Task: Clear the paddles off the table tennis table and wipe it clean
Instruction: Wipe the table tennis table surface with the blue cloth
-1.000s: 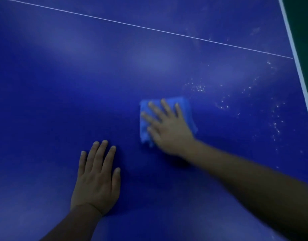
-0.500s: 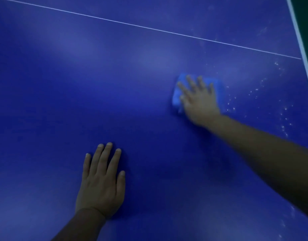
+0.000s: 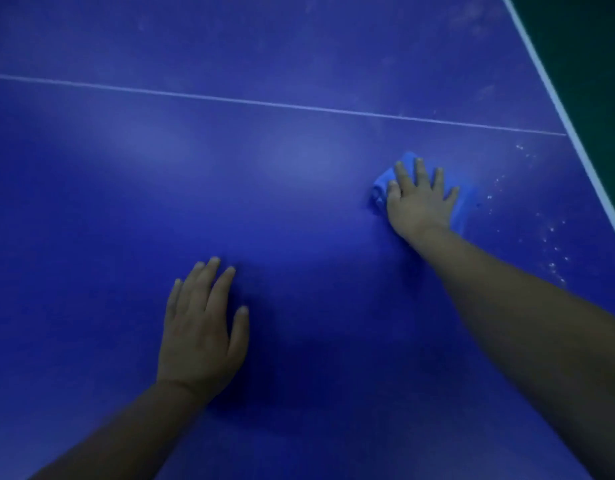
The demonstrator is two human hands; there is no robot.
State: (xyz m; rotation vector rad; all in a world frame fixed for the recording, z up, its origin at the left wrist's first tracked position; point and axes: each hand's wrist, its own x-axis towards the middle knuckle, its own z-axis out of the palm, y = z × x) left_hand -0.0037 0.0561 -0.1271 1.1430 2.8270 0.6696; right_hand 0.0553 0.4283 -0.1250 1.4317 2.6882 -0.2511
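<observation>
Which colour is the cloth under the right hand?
Light blue, paler than the dark blue table; the head view shows the cloth best.

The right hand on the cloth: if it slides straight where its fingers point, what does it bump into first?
Nothing solid, it seems: the right hand would slide its cloth over bare table, crossing the white line.

The right hand point(image 3: 418, 202), with its fingers spread flat on the folded light blue cloth point(image 3: 382, 187), has pushed this cloth across the dark blue table tennis table point(image 3: 160, 168). One second ago the cloth was near the middle, just ahead of the left hand; now it lies far to the right, close to the scattered white specks point(image 3: 548, 244) and nearer to the thin white centre line point(image 3: 264, 103).
</observation>
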